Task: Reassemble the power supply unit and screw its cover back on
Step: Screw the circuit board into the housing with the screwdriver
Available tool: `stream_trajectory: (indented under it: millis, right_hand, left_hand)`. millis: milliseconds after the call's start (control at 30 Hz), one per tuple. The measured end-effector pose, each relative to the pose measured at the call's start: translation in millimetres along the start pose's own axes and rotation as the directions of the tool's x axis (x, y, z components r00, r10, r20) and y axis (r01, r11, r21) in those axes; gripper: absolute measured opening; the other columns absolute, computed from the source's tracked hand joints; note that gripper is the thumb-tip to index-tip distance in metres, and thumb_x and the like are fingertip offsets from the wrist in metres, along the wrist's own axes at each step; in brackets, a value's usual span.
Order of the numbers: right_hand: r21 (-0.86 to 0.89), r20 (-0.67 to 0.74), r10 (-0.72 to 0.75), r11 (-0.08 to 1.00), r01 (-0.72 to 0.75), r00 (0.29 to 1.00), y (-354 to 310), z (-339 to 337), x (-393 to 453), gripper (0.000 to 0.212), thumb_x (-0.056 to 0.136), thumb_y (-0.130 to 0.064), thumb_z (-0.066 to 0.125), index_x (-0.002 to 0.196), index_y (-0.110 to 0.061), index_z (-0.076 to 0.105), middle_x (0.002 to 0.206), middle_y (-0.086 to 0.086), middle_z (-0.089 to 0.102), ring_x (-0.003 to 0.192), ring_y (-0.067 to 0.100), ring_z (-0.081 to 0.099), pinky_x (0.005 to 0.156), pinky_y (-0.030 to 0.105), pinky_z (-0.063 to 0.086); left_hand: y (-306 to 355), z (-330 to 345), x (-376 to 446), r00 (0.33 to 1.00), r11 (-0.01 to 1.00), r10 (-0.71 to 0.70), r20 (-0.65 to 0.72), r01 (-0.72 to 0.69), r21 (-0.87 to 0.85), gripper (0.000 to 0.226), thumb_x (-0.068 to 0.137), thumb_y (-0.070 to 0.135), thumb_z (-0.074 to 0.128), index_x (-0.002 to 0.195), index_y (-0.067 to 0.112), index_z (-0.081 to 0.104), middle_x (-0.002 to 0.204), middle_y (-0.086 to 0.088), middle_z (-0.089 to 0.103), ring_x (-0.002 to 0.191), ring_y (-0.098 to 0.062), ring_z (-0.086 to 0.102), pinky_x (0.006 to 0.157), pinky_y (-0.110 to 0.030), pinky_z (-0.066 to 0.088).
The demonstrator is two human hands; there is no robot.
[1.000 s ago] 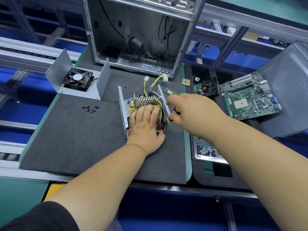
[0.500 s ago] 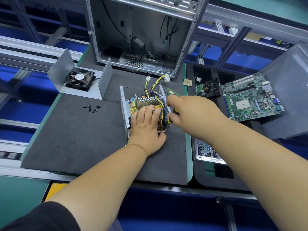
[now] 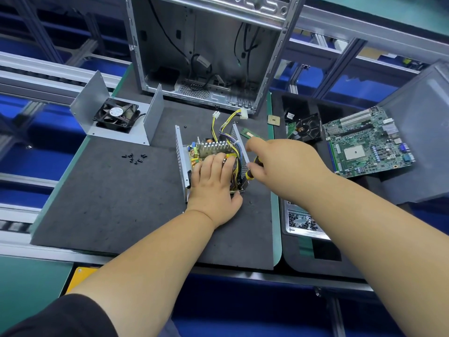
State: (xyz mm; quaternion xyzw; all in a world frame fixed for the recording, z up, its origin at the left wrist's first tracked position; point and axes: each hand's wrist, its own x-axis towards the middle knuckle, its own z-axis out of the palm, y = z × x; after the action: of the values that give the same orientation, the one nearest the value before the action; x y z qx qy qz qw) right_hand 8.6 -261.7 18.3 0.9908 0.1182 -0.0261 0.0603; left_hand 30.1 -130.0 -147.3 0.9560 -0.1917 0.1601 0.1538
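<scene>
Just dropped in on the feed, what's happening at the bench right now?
A person is working on an open power supply unit lying on the dark foam mat. The left hand rests flat on its circuit board, fingers straight, holding it down. The right hand grips a yellow-and-black screwdriver at the unit's right wall. The cover with the fan still sits apart at the mat's back left, with loose black screws lying in front of it.

**Grey, green and yellow on the counter**

The mat (image 3: 109, 203) is charcoal grey, edged in green. The power supply unit (image 3: 213, 152) shows silver perforated walls and yellow and purple wires. The screwdriver (image 3: 251, 172) handle is yellow and black. The motherboard (image 3: 364, 142) is green; the screws (image 3: 134, 158) black.
</scene>
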Motion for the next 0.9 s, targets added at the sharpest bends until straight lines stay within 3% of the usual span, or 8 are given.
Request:
stream_trajectory:
  millis: [133,300,433,667,900]
  right_hand:
    - [-0.030,0.018,0.003,1.000,-0.002,1.000,-1.1,3.4,1.8,0.025,0.101,-0.041,0.043,0.093,-0.020,0.032,0.080,0.000,0.052,0.070,0.028,0.048,0.056,0.032,0.037]
    - [-0.035,0.039,-0.018,0.999,0.020,0.999,-3.1,4.4,-1.2,0.030,0.100,-0.043,0.043,0.092,-0.019,0.026,0.077,-0.003,0.041,0.069,0.027,0.043,0.055,0.033,0.035]
    - [0.016,0.104,-0.013,1.000,0.011,0.994,-1.1,4.3,-1.5,0.027,0.099,-0.033,0.049,0.093,-0.018,0.027,0.080,-0.001,0.040,0.071,0.028,0.043,0.061,0.035,0.041]
    - [0.031,0.079,0.011,0.999,-0.014,0.997,-0.7,7.6,2.7,0.028,0.099,-0.036,0.049,0.091,-0.015,0.033,0.077,0.003,0.053,0.069,0.029,0.049,0.058,0.034,0.036]
    - [0.029,0.073,0.053,0.998,-0.055,0.996,-7.6,9.2,6.4,0.030,0.098,-0.037,0.051,0.092,-0.015,0.030,0.063,-0.003,0.033,0.063,0.025,0.040,0.054,0.032,0.034]
  left_hand:
    - [0.1,0.1,-0.2,1.000,1.000,0.001,-0.015,-0.001,-0.007,0.084,0.065,0.046,0.064,0.138,0.016,0.037,0.137,-0.008,0.047,0.128,-0.028,0.030,0.110,-0.045,0.015]
    - [-0.1,-0.5,-0.4,1.000,1.000,0.005,-0.023,-0.005,-0.008,0.083,0.065,0.045,0.066,0.138,0.016,0.038,0.137,-0.008,0.048,0.128,-0.029,0.030,0.109,-0.045,0.016]
    - [0.0,-0.2,-0.4,1.000,1.000,0.004,-0.021,-0.004,0.001,0.084,0.065,0.046,0.066,0.138,0.016,0.038,0.137,-0.008,0.048,0.128,-0.029,0.030,0.109,-0.045,0.016]
    - [0.2,-0.8,-0.8,1.000,1.000,0.003,-0.008,-0.003,-0.007,0.084,0.065,0.046,0.065,0.139,0.016,0.037,0.138,-0.009,0.048,0.128,-0.029,0.030,0.110,-0.046,0.016]
    - [0.2,-1.5,-1.2,1.000,1.000,0.003,-0.006,-0.004,-0.026,0.083,0.065,0.044,0.067,0.139,0.014,0.042,0.139,-0.010,0.048,0.128,-0.029,0.030,0.110,-0.046,0.015]
